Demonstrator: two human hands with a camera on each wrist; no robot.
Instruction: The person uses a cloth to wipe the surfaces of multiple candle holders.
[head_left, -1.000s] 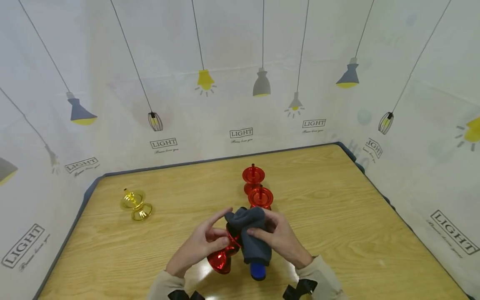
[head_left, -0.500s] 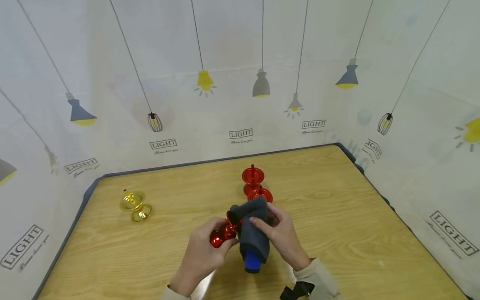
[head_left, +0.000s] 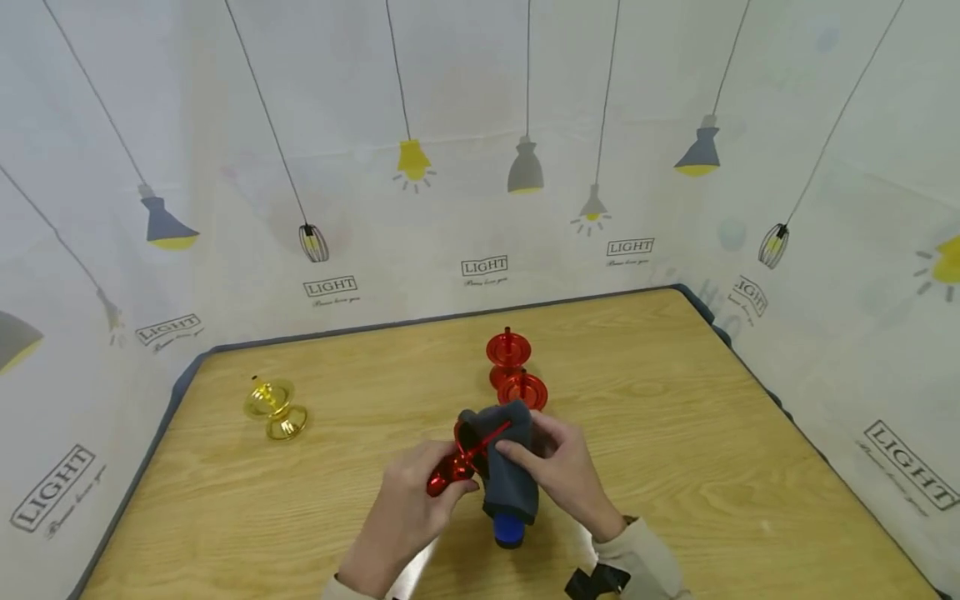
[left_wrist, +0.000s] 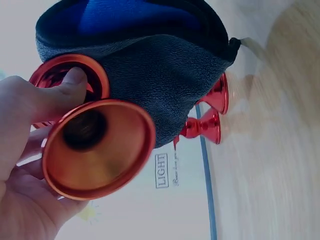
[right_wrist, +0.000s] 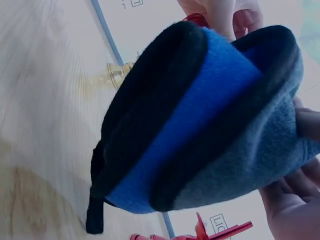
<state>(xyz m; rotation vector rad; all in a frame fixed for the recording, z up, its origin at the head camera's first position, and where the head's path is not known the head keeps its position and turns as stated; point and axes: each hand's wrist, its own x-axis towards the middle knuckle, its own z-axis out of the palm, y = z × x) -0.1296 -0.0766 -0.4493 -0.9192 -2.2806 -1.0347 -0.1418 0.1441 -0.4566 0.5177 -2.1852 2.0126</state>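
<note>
Four flared metallic holders noted: a held red one [head_left: 447, 477], a nearer standing red one [head_left: 522, 388], a farther standing red one [head_left: 507, 350] and a gold one [head_left: 274, 405]. All are glossy and narrow-waisted, with a broad foot below and a shallow dish above. The held red one is gripped by the left hand [head_left: 408, 504], fingers and thumb curled about it; it is tilted above the table [head_left: 675, 433], which is finished in pale wood grain. By the right hand [head_left: 576, 485] a soft, matte cloth [head_left: 513, 483] is pinched, thumb laid on its near face; its outer side is grey-blue and napped, its lining bright blue, its border dark, and a small loop [right_wrist: 95, 217] is sewn at one corner. The hands are set near each other, cloth and holder touching between them. Inside the hollow foot, coppery walls and a dark central recess are shown by the left wrist view. From the dishes of both standing red ones, a central spike is raised. Compared with half a second ago, the held holder has been turned, and its thin red spike, hidden then, is now seen across the cloth; the three standing holders have been left in place
</note>
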